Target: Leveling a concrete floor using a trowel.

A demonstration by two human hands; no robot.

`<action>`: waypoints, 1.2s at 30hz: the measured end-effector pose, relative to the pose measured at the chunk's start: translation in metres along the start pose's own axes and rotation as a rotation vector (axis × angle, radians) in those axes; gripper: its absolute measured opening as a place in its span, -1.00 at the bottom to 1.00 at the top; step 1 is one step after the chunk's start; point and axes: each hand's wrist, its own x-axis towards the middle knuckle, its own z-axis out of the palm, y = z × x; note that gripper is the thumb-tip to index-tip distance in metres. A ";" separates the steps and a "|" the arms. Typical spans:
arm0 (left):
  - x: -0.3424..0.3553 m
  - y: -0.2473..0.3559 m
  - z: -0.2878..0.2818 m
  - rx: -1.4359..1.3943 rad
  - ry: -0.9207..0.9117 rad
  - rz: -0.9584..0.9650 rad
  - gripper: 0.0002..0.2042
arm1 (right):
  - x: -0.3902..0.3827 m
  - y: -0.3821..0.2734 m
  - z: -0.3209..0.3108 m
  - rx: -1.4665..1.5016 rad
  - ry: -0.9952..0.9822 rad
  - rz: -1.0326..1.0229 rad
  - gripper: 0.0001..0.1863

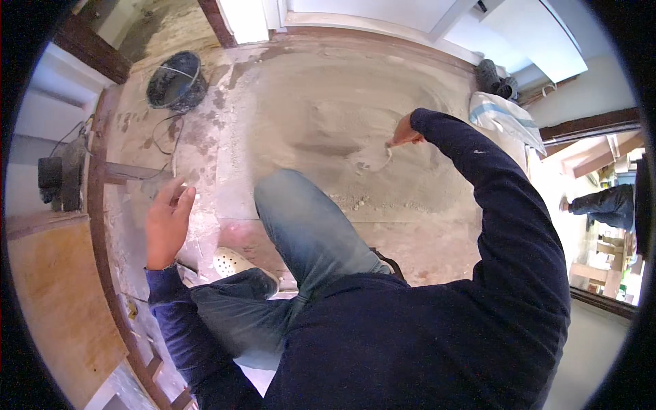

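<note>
Out over the wet, grey-brown layer of mortar (307, 109) on the floor, my right hand (404, 131) is closed round the handle of what looks like a trowel (374, 158). Its blade lies low against the mortar and blends in colour with it. A pale curved ridge runs beside the blade, and small lumps lie nearer to me. My left hand (168, 225) is held off to the left, away from the mortar, with its fingers loosely stretched. A small white spot shows by its fingertips; I cannot tell whether it is held.
A black bucket (176, 83) stands at the far left, with a cable (164, 140) on the floor nearby. A white sack with a blue stripe (504, 116) and dark shoes (497, 80) lie at the far right. A wooden board (65, 301) is at the left; a person's leg (605, 205) shows through the right doorway.
</note>
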 end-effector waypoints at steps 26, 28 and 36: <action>-0.010 -0.013 -0.017 0.005 -0.015 0.021 -0.65 | 0.007 0.194 0.036 -0.514 0.498 0.724 -0.68; -0.011 -0.014 -0.016 -0.008 -0.016 -0.003 -0.65 | 0.013 0.190 0.028 -0.599 0.570 0.721 -0.72; -0.005 -0.013 -0.009 0.001 -0.029 -0.001 -0.62 | 0.018 0.140 0.007 -0.941 0.747 0.786 -0.73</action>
